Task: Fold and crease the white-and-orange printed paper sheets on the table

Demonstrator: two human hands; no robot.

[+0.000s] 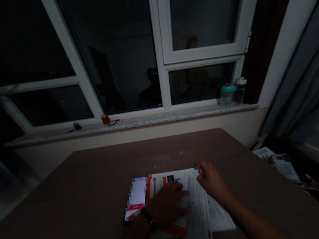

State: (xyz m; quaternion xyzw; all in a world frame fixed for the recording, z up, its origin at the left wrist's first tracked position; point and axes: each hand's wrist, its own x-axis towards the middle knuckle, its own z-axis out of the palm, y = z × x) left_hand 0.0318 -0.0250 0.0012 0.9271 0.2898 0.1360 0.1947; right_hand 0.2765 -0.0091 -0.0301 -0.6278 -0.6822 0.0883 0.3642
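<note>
A booklet [200, 208] with white pages, dark text and orange print lies on the brown table, one page slightly raised and slanted over the sheets beneath. Across its left part rests my left hand [168, 203], fingers stretched out and palm down, a dark band on the wrist. My right hand [211, 179] is closed at the top right corner, thumb and finger pinching the page's edge. Close to the booklet's left side is a phone [137, 195] with a lit screen, blurred out in part. My left hand hides some of the print.
The table [70, 203] reaches towards a granite windowsill [153, 119]. On the sill stand a teal-lidded bottle [227, 94], a clear bottle [240, 90], a small red container [105, 119] and a small dark object [76, 126]. Papers [280, 164] lie beyond the table's right edge, near grey curtains [306, 87].
</note>
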